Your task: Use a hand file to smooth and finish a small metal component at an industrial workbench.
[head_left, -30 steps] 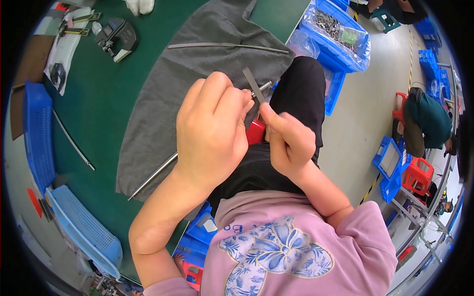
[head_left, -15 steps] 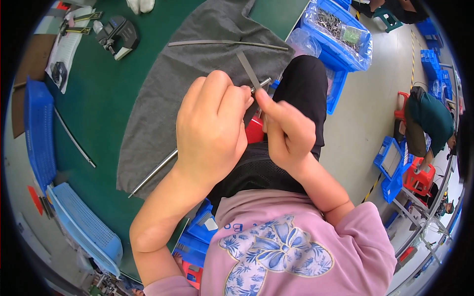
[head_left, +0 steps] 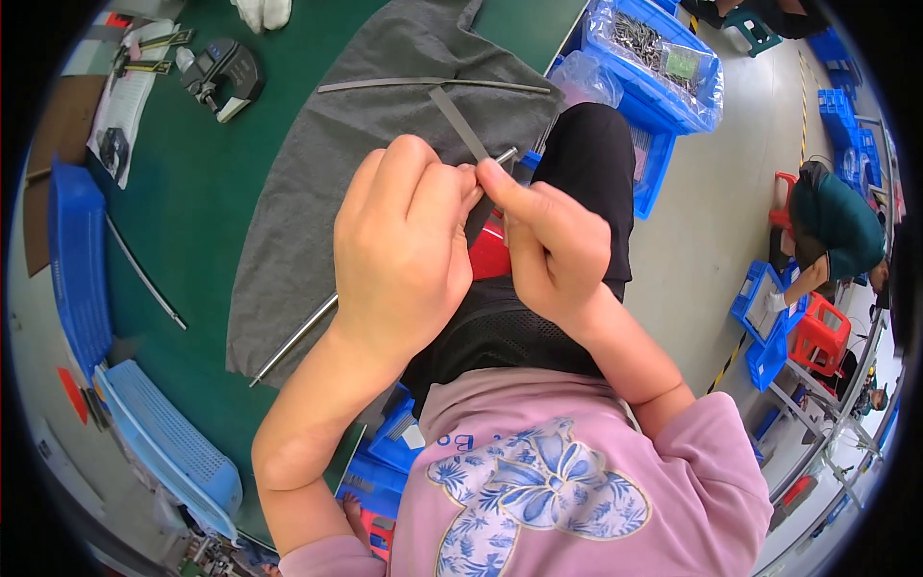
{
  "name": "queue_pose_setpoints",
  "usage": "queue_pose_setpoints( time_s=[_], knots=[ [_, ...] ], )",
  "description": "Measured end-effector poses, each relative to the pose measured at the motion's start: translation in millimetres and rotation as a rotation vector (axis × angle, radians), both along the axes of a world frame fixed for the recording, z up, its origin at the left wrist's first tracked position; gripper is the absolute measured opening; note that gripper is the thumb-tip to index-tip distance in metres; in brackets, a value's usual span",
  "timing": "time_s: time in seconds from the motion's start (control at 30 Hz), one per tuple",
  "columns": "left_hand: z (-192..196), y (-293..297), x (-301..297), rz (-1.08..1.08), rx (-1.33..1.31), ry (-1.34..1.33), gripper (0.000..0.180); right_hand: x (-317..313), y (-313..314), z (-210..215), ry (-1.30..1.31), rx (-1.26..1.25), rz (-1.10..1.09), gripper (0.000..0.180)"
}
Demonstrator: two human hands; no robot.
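My left hand (head_left: pixel 399 240) is closed around a slim shiny metal rod (head_left: pixel 296 337). The rod runs from the lower left, behind that hand, and its tip shows just beyond the fingers. My right hand (head_left: pixel 558 236) pinches a flat grey strip (head_left: pixel 460 125) between thumb and fingers. This strip slants up to the left and crosses the rod near its tip, and the two hands almost meet there. Curled fingers hide the exact contact. Beneath them lies a dark grey cloth (head_left: pixel 288 212), with a long thin metal piece (head_left: pixel 385 85) across its upper part.
On the green table (head_left: pixel 183 221) are a micrometer (head_left: pixel 226 77), calipers (head_left: pixel 159 53) and a thin curved rod (head_left: pixel 144 269). Blue perforated baskets (head_left: pixel 173 433) line the left. A blue bin (head_left: pixel 654 58) of small metal parts stands at upper right. A co-worker (head_left: pixel 836 221) bends over blue trays.
Both hands have shifted slightly left. The flat strip's free end has moved left and up over the cloth, still crossing the rod. At right, the co-worker's arm now reaches into a blue tray.
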State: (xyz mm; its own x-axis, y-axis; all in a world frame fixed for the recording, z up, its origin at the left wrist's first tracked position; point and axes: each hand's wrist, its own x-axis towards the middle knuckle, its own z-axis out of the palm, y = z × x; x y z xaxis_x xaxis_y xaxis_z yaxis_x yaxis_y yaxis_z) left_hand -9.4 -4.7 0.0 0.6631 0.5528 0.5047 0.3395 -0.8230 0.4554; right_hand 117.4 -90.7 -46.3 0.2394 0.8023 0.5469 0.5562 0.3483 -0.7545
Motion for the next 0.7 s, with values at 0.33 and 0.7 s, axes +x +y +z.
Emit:
queue_pose_setpoints(
  time_s=[0.33, 0.7],
  knots=[
    [1.3, -3.6, 0.8, 0.072, -0.089, -0.016, 0.017, -2.2, -20.9, -4.2, 0.265, -0.045, -0.021, 0.036],
    [1.9, -0.1, -1.3, 0.032, -0.021, -0.018, 0.017, -8.2, -19.4, 0.5, 0.367, -0.089, 0.007, 0.043]
  ],
)
